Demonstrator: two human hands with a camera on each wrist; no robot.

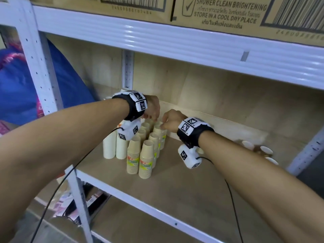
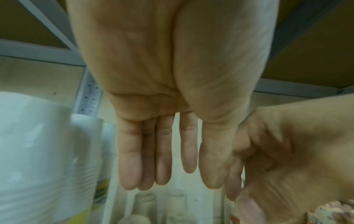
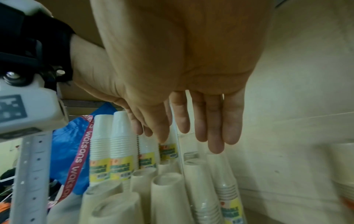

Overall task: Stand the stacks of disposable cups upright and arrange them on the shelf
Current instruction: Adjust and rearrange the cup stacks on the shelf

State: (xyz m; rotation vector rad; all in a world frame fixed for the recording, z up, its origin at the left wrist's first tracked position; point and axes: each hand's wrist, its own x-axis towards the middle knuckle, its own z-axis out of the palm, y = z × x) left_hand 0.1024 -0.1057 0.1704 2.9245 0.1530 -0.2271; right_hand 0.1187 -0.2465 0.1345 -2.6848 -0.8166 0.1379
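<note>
Several brown cup stacks stand upright in two rows at the left of the wooden shelf, with white stacks beside them. My left hand hovers over the back of the rows, its fingers straight and holding nothing. Close to its right, my right hand hangs with straight fingers just above the top of a wrapped stack; whether they touch it is unclear. Several more cups lie at the shelf's right end, blurred.
A white beam of the upper shelf runs overhead, with cardboard boxes on it. A white post and a blue bag are at the left. Bare board lies between the stacks and the lying cups.
</note>
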